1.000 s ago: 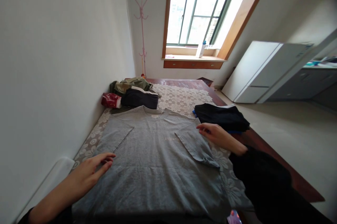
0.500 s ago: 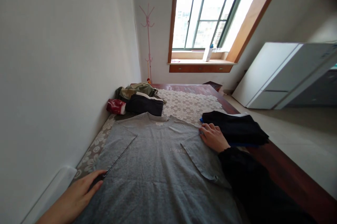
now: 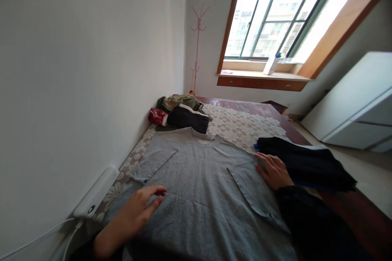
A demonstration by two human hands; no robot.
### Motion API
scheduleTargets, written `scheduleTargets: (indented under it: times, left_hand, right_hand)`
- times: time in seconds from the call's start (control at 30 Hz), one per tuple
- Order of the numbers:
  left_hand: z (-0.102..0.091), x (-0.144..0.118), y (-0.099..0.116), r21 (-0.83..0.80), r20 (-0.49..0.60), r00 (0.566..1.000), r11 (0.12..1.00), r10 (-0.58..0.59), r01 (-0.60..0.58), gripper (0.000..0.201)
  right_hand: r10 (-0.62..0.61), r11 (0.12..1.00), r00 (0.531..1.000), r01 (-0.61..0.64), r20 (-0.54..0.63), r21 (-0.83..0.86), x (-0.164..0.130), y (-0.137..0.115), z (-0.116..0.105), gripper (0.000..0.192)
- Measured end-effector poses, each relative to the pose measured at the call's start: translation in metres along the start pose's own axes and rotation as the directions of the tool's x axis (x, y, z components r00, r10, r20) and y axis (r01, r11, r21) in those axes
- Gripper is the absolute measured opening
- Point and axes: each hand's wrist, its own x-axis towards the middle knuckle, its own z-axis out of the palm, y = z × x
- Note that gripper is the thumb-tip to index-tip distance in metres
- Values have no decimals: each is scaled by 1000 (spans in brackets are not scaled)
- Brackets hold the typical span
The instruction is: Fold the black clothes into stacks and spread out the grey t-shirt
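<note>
A grey T-shirt [image 3: 192, 187] lies spread on the patterned tablecloth, collar away from me and both sleeves folded in over the front. Over its left part, below the left sleeve, is my left hand [image 3: 142, 204], fingers apart and holding nothing; whether it touches the cloth I cannot tell. At the shirt's right shoulder my right hand [image 3: 273, 170] lies with its fingers stretched out on the fabric. Just beyond that hand is a stack of folded black clothes [image 3: 303, 161], with a bit of blue showing under it.
At the far left sit a folded dark garment [image 3: 188, 119], a red packet [image 3: 157, 117] and an olive-green cloth bundle [image 3: 183, 101]. A white device with cables [image 3: 96, 191] stands against the left wall. The lace-patterned tablecloth [image 3: 241, 124] covers a dark red table [image 3: 352, 216].
My left hand has moved from the shirt's left edge inward over its front. My right hand stays at the right shoulder. The view has turned left.
</note>
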Motion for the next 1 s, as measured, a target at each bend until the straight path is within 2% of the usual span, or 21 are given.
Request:
scheduleTargets:
  times: [0.07, 0.13, 0.2, 0.37, 0.47, 0.53, 0.63, 0.77, 0.87, 0.93, 1.0]
  left_hand:
    - [-14, -2, -18, 31, -162, 985, 998, -56, 62, 41]
    - [-26, -2, -39, 80, -307, 948, 990, -85, 114, 43]
    - [-32, 0, -59, 140, -386, 916, 975, -105, 171, 43]
    - [-24, 3, -101, 188, -430, 871, 921, -236, 342, 40]
    - [-22, 6, -110, 184, -408, 871, 910, -274, 372, 41]
    - [-25, 8, -103, 221, -396, 873, 894, -283, 390, 44]
    - [-25, 8, -70, 322, -328, 909, 874, -258, 365, 50]
    - [-13, 11, -11, 377, -105, 979, 905, -173, 200, 52]
    - [-10, 26, 19, 370, 44, 995, 927, -90, 67, 52]
    - [-16, 45, 28, 385, 39, 998, 923, -42, 24, 51]
    - [-24, 66, 28, 394, -17, 1000, 919, 4, 3, 49]
  right_hand:
    - [4, 1000, 1000, -5, -29, -14, -2, 0, 4, 47]
    - [9, 1000, 999, -10, -43, -16, -3, 0, 6, 47]
    - [10, 1000, 999, -10, -49, -8, -4, 1, 6, 46]
    - [12, 1000, 998, -13, -57, -19, -3, 1, 5, 44]
    - [4, 1000, 999, -5, -48, -20, -3, 0, 3, 42]
    - [4, 1000, 999, -4, -51, -12, -2, -1, 2, 42]
    - [18, 1000, 997, -18, -69, 2, -2, -1, 2, 43]
    - [38, 999, 996, -35, -80, 33, -2, -2, 2, 43]
    - [74, 993, 995, -67, -68, 96, -1, -5, -2, 43]
    - [124, 981, 989, -110, -81, 157, -1, -8, -6, 42]
    - [194, 963, 973, -165, -123, 214, -1, -7, -14, 40]
